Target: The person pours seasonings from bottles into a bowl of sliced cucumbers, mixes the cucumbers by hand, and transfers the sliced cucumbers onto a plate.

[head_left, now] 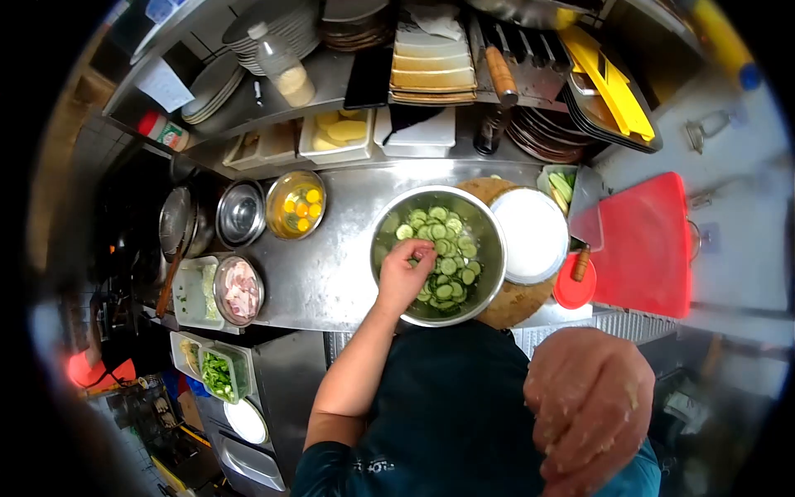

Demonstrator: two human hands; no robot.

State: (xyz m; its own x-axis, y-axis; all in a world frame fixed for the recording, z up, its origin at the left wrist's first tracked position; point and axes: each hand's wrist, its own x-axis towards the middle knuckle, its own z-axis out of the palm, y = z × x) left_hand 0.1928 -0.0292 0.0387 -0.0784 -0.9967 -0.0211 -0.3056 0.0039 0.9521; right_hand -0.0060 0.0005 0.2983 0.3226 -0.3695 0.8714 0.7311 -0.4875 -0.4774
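Note:
A steel mixing bowl point(494, 286) with many thin green cucumber slices point(448, 267) stands at the counter's front edge, against my body. My left hand point(407, 272) reaches into it from the left, fingers drawn together just over the slices. Whether a slice is pinched there is hidden. My right hand point(590, 398) is raised close to the camera, away from the bowl. It looks curled closed, with small pale bits stuck to the skin, and I cannot see inside it. A white round lid or plate point(531, 235) lies right of the bowl, over a round wooden board point(503, 310).
Left are a bowl of egg yolks point(321, 184), an empty-looking steel bowl point(241, 213) and a bowl of raw meat point(260, 302). To the right are a red cutting board point(642, 248), a red lid point(574, 284) and a wooden handle point(581, 263). A shelf with stacked plates point(432, 70) runs behind.

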